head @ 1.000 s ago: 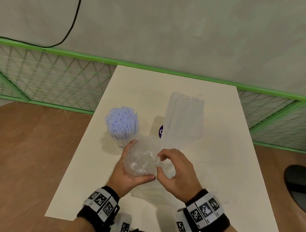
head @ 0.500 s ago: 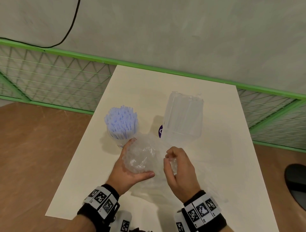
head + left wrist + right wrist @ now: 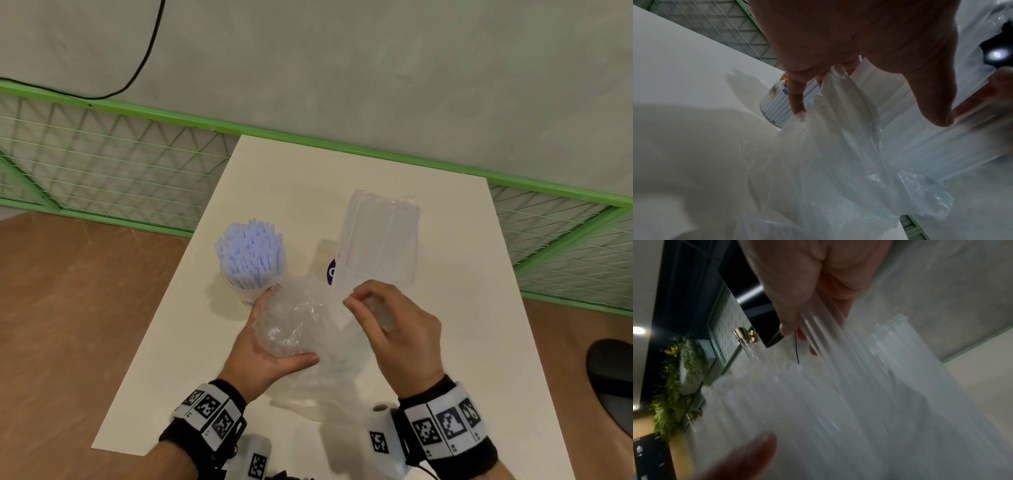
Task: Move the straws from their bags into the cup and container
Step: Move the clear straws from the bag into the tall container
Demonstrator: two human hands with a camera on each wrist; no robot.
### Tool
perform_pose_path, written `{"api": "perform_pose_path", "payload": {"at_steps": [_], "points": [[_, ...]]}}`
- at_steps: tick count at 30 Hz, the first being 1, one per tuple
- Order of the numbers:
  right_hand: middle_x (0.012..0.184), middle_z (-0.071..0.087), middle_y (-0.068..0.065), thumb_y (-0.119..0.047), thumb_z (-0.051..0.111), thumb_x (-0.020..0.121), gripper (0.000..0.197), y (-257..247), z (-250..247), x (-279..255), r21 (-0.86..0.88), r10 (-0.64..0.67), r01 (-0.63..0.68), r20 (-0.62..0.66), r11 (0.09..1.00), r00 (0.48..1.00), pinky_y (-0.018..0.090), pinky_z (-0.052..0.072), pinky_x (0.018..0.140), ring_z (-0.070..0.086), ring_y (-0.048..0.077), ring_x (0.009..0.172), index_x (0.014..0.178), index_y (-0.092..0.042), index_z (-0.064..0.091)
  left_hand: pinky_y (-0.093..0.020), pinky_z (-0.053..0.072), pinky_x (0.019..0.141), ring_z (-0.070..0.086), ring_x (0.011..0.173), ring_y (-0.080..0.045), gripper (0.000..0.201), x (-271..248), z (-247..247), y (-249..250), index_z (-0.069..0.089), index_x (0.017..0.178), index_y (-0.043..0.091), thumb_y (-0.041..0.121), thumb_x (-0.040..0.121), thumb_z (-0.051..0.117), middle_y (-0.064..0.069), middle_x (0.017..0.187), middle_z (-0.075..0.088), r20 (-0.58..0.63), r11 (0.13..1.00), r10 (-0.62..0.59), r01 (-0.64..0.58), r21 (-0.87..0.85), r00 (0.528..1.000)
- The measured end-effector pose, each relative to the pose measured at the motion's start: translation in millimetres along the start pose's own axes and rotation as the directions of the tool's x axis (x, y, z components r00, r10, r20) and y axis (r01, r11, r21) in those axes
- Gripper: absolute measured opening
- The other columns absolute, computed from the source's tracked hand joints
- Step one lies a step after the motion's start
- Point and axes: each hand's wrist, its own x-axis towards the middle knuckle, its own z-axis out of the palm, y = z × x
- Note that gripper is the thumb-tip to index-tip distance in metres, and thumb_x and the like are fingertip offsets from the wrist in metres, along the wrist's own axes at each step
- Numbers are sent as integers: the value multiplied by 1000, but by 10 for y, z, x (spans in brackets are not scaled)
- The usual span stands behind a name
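Left hand cups bagged clear straws near counter's front edge; right hand pinches a few straws.

No legible wording appears anywhere. A purple label beside the clear container shows part of one white letter, possibly a "C" or "O". Small print on the cup is too blurred to read. The wristbands carry only square coded markers.

Cup left, container right; narrow gap btwn.
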Motion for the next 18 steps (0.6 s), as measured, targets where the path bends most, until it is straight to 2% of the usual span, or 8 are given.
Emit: {"api": "perform_pose_path", "payload": {"at_steps": [3,8,10,11,13,15,16,18], "points": [[78,71,-9,-24,77,83,16,-76,-143,144,-8,-40,39,-93,999,995,16,53,66,66,0,71,92,-12,69,-29,44,104,56,120,-1,108,-5,-6,-1,39,132,50,36,41,96,20,128,59,3,1000,-20,20,-16,1000],[80,73,-2,-19,74,87,15,-222,-441,371,111,-9,29,-171,993,985,37,60,65,73,9,73,96,-8,68,-24,44,100,57,118,-1,104,-4,-8,1,40,125,59,38,40,95,22,126,59,5,999,-30,31,-16,1000],[82,73,2,-12,74,86,14,-335,-632,505,187,-17,62,-234,980,972,40,60,64,74,15,73,96,-7,66,-26,44,100,57,118,-2,105,-1,-14,-7,40,127,55,37,40,95,20,126,61,6,999,-35,35,-25,999],[83,72,2,-13,75,86,14,-361,-748,605,246,-6,78,-279,966,960,40,59,65,75,19,73,96,-10,65,-26,44,101,58,118,-2,106,-1,-18,-12,40,128,53,37,40,95,21,125,61,4,999,-39,39,-30,999],[85,69,-7,-25,76,86,21,-336,-996,858,342,50,79,-353,936,934,39,58,69,74,25,75,98,-15,61,-25,44,101,58,118,-1,107,-6,-24,-15,40,130,49,36,40,95,20,125,61,1,998,-42,42,-36,999],[91,65,-5,-40,74,86,36,-281,-1180,1132,407,109,50,-358,912,927,39,57,71,72,29,78,103,-14,56,-24,44,100,58,118,-1,107,-9,-24,-15,41,131,47,35,40,95,19,125,62,-1,998,-42,42,-42,999],[92,64,-1,-41,73,87,37,-221,-1216,1252,416,105,51,-344,908,933,40,57,72,72,30,79,104,-14,55,-24,44,100,58,118,-1,107,-12,-24,-12,41,131,47,35,40,95,19,125,62,0,998,-44,44,-44,999],[89,64,-3,-26,71,91,20,-22,-1150,1450,367,44,70,-292,927,955,41,59,71,72,28,78,100,-16,57,-23,44,99,58,117,0,107,-17,-28,-7,40,131,47,35,40,95,21,124,62,1,998,-47,47,-46,999]]}}
